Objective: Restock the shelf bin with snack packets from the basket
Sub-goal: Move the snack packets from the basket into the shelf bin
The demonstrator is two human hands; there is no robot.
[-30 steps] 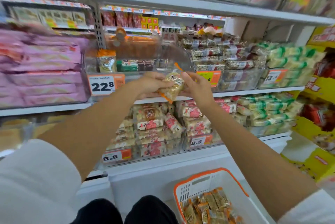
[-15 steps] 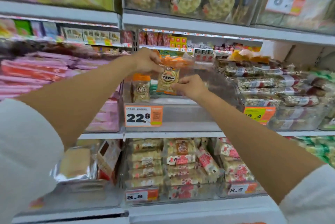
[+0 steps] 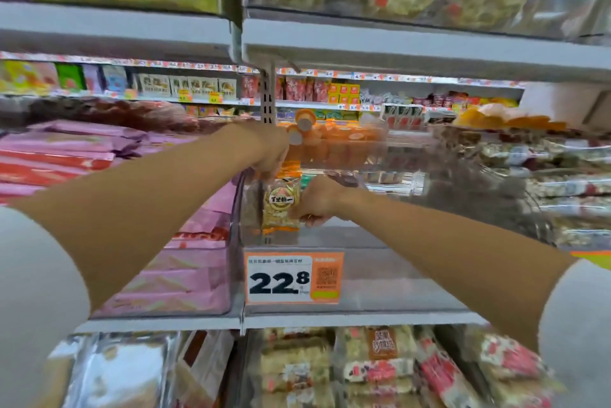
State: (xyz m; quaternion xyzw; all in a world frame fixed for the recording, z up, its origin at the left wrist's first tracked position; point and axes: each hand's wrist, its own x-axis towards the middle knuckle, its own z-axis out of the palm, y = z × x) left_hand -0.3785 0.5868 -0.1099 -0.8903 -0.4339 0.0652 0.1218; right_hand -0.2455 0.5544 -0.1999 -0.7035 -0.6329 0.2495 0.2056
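Shelf bin, snack pkt upright, long axis vert., L fingers pinch top, R fingers grip base

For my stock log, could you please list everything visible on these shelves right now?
snack packet: one, clear with orange top, held upright in the bin
shelf bin: one, clear plastic, middle shelf
price tag: one, orange and white, reads 22.8, on the bin's front
pink packets: a stack, left of the bin
orange cups: several, beyond the bin
mixed packets: many, red and cream, shelf below
left hand: pinches the packet's top
right hand: grips its lower edge
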